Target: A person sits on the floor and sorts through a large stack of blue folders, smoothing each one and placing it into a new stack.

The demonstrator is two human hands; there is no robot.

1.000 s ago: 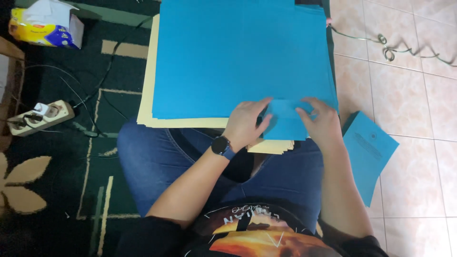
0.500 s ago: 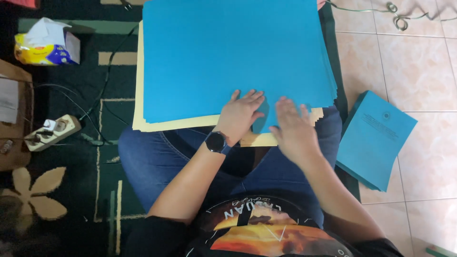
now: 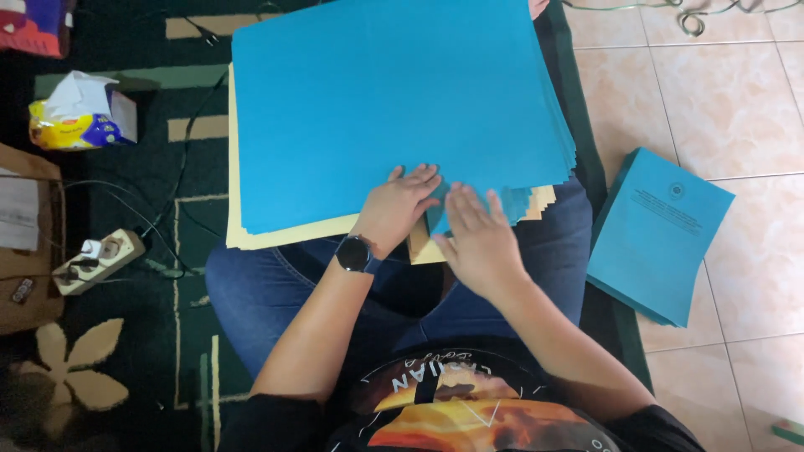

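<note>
A big stack of blue paper sheets (image 3: 394,109) lies over cream sheets (image 3: 239,230) on my knees and the carpet. My left hand (image 3: 398,205), with a black watch on the wrist, rests flat on the near edge of the blue stack, fingers spread. Beside it, my right hand (image 3: 477,238) presses flat on the near right corner of the blue sheets, where several edges are fanned out. Neither hand grips anything.
A stack of blue printed booklets (image 3: 657,234) lies on the tiled floor at right. On the dark carpet at left are a tissue pack (image 3: 79,121), a power strip (image 3: 96,261) with cables, and a cardboard box (image 3: 25,243). Cords lie on the tiles at top right.
My hands have flattened on the stack's near edge and the right hand has slid slightly left toward the left one. The view has shifted, so the booklets at right show more fully.
</note>
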